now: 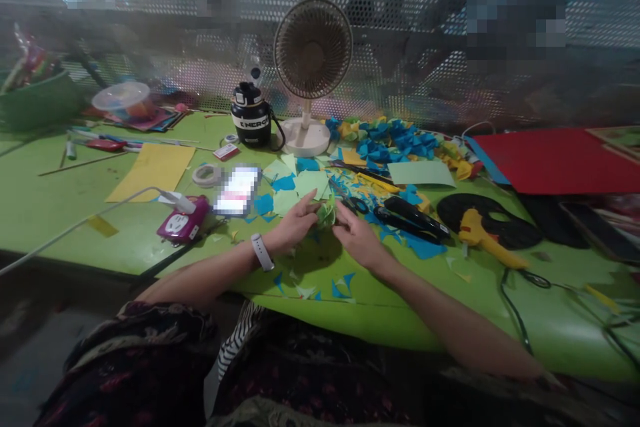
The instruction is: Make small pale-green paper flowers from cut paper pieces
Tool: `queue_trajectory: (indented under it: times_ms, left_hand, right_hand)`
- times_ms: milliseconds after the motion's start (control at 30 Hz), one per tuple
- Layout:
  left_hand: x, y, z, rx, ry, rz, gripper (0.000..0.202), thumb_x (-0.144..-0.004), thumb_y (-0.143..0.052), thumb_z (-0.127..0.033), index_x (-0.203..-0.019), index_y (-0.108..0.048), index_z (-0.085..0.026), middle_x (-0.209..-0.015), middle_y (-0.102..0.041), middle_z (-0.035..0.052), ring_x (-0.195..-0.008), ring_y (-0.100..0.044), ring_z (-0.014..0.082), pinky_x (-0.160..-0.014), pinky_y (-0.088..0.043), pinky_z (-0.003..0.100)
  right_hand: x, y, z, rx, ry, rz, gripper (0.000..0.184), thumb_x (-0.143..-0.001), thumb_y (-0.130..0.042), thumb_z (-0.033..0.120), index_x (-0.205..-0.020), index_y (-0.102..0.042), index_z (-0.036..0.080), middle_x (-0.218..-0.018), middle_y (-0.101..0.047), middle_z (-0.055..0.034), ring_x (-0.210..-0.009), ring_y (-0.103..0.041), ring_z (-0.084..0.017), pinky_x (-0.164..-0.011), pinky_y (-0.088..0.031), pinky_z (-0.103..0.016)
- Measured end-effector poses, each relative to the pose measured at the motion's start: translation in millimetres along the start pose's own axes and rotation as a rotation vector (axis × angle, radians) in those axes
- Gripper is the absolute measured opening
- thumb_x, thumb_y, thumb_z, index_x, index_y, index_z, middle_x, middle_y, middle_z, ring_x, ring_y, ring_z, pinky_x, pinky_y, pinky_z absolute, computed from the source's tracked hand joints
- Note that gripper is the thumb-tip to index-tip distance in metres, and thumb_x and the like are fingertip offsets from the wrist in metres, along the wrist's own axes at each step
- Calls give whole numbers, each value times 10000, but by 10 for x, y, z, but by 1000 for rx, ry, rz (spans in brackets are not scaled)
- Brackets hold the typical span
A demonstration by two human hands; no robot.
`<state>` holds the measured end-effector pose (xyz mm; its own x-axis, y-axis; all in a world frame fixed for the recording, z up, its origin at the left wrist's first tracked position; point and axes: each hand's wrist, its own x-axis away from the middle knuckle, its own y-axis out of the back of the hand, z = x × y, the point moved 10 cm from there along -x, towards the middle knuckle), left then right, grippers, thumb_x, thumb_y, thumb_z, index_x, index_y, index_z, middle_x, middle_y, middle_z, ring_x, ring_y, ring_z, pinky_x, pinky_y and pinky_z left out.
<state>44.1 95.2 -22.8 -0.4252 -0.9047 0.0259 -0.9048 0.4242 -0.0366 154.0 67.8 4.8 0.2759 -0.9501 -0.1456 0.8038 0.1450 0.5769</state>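
Our left hand [299, 221] and right hand [359, 239] both pinch a small, crumpled light-green paper piece [327, 213]; we'd grip lightly, avoiding tears.

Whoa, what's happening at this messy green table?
A person is handling a small, light green paper piece. The left hand and right hand are at its two sides, fingers close together; it's too small to tell its exact shape. On the green table, a pile of blue and yellow paper pieces lies beyond the hands, beside the fan. A yellow glue gun lies off to the right, untouched.
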Motion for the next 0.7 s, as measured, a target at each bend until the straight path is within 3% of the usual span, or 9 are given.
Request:
queue_trajectory:
  times_ms: [100,267,467,567,700]
  left_hand:
    - [5,-5,-36,9,-17,-5,752,-832,-502,-25,-1538,-315,-207,-1402,-595,167,-1171,-646,196,-933,-548,348]
    - [15,-5,-188,-77,-169,16,629,-834,-532,-45,-1441,-456,-191,-1366,-622,167,-1335,-543,239,-1074,-471,453]
    - [29,147,-317,-238,-256,-113,555,-817,-598,-105,-1366,-541,-166,-1227,-683,136,-1107,-668,196,-977,-544,392]
    - [25,153,-318,-266,-206,-110,439,-807,-619,-138,-1246,-635,-124,-1043,-713,106,-913,-687,168,-820,-598,333]
    - [19,155,-294,-152,-156,-109,374,-816,-642,-203,-1175,-676,-106,-1052,-707,113,-906,-679,175,-777,-620,341]
  right_hand:
    - [-8,1,-48,-52,-67,-13,637,-865,-523,222,-1492,-446,135,-1049,-775,-91,-949,-737,-256,-890,-588,-447]
    - [-47,143,-64,-73,-47,-117,475,-843,-553,233,-1301,-650,153,-1160,-749,-117,-1070,-721,-276,-962,-568,-445]
    - [-42,308,-27,-126,3,-238,430,-831,-581,250,-1248,-675,193,-1122,-764,-100,-1041,-732,-241,-954,-572,-419]
    - [-34,358,26,-119,20,-268,422,-811,-590,235,-1219,-686,194,-1073,-775,-90,-942,-746,-224,-922,-580,-406]
    - [-64,394,4,-168,13,-290,444,-766,-620,238,-1203,-682,185,-998,-772,-71,-833,-727,-196,-860,-590,-385]
